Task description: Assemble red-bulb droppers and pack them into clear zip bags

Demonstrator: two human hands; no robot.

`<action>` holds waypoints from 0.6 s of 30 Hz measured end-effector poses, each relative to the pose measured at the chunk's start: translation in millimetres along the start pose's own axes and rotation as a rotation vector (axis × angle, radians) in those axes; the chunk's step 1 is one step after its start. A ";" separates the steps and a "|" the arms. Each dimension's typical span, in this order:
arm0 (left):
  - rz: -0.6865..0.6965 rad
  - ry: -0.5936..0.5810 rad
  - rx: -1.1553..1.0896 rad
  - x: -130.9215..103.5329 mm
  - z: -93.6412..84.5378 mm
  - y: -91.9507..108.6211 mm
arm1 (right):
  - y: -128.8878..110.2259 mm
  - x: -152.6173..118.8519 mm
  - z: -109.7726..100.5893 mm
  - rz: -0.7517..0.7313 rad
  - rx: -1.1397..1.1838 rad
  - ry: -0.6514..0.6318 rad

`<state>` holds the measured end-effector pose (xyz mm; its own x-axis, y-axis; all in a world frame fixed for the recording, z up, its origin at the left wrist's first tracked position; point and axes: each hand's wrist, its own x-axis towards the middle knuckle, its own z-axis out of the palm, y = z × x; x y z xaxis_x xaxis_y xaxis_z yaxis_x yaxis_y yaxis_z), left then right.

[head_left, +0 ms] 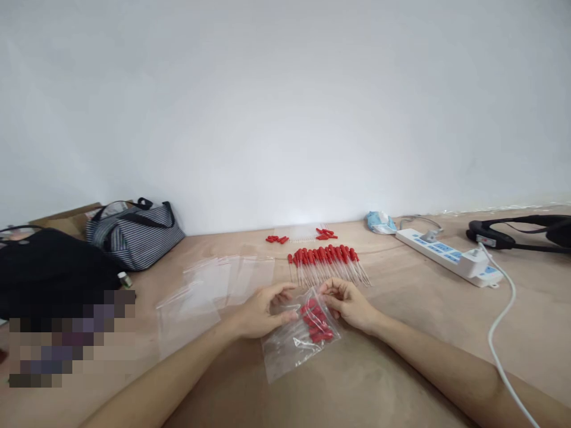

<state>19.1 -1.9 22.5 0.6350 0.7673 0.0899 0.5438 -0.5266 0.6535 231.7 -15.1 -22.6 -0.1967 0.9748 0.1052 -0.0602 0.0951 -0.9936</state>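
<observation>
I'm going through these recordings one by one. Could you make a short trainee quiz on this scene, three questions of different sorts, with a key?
1. True or false: the right hand grips the clear bag that has red pieces inside.

2. Which lies to the person's left?
A. Striped bag
B. Power strip
C. Headset

3. Fill in the missing colour: lined up beyond the clear bag, the clear stems have ____ tops.

Key:
1. True
2. A
3. Red
</observation>
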 end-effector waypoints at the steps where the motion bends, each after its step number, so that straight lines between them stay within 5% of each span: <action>1: -0.033 -0.072 -0.043 5.2 0.8 1.0 | 0.7 0.0 0.2 0.002 -0.010 -0.047; 5: -0.116 -0.269 -0.203 11.3 7.5 6.4 | 4.0 -1.6 -2.8 0.032 -0.092 -0.121; 8: -0.196 -0.235 -0.420 -1.5 9.0 6.7 | 5.0 -3.4 -6.7 0.048 -0.163 -0.062; 13: -0.409 0.172 -0.684 -12.6 -5.8 -12.0 | 4.3 -4.8 -7.5 0.077 -0.221 0.017; 15: -0.483 0.390 -0.640 -0.3 -14.5 -23.7 | 4.6 -4.9 -6.6 0.076 -0.229 0.023; 18: -0.544 0.523 -0.520 29.9 -24.2 -40.5 | 5.4 -5.1 -5.5 0.069 -0.231 0.031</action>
<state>2.8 51.2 16.9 -0.0345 0.9959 -0.0834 0.2993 0.0899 0.9499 237.7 -18.5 -28.7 -0.1625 0.9859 0.0391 0.1786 0.0684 -0.9815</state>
